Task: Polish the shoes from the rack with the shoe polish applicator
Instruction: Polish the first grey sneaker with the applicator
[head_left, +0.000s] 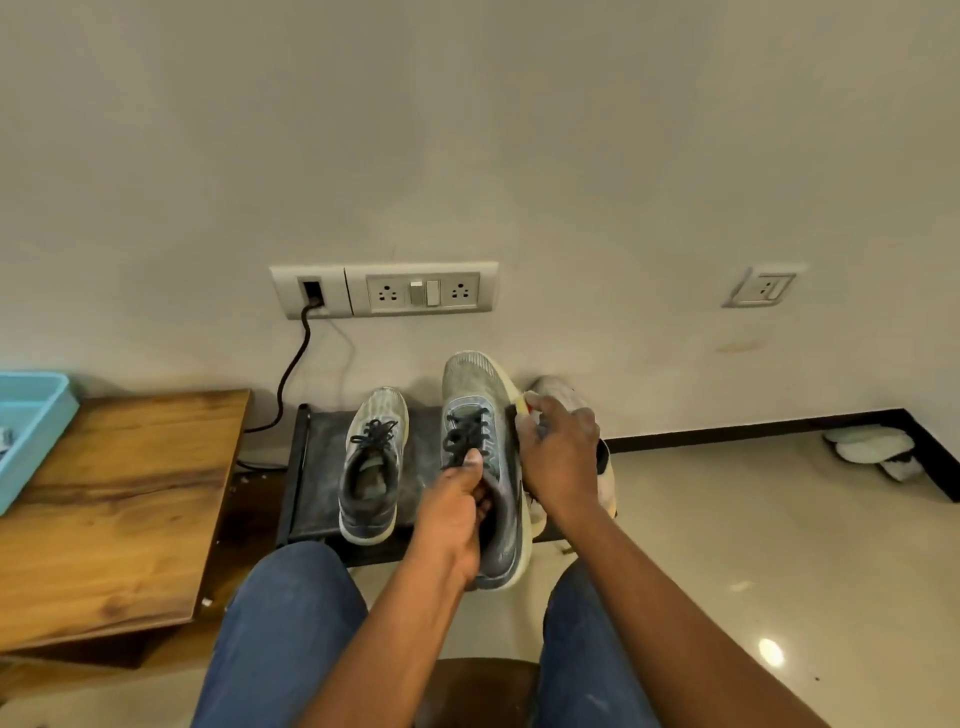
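The fingers (545, 431) of the right hand (558, 457) curl round the shoe polish applicator (527, 404), whose yellow and red end shows just past the knuckles, and press it against the right flank of the raised sneaker (480, 441). The left hand (457, 504) grips that same sneaker at the collar, thumb lying on the black laces and the other fingers tucked inside the opening, so the shoe hangs between the knees with its toe pointing far toward the wall. The likeliest trouble, as I judge it, is the shoe twisting in that one-handed hold when the applicator pushes sideways, since nothing supports it from below; the applicator could then skid onto the pale sole edge or the laces and smear them. A firmer stroke might also slip off the toe toward the pale shoe (563, 395) behind the hand. The second sneaker (371, 467) sits just to the left on the dark shoe rack (311, 467), near enough for the left elbow or the shoe's heel to nudge it. Further left the wooden counter (119, 499) with its blue tray (31, 431) hems that side in, and a black cable (296, 364) hangs from the wall socket (384, 288) behind the rack. The open room lies to the right, over bare floor tile.
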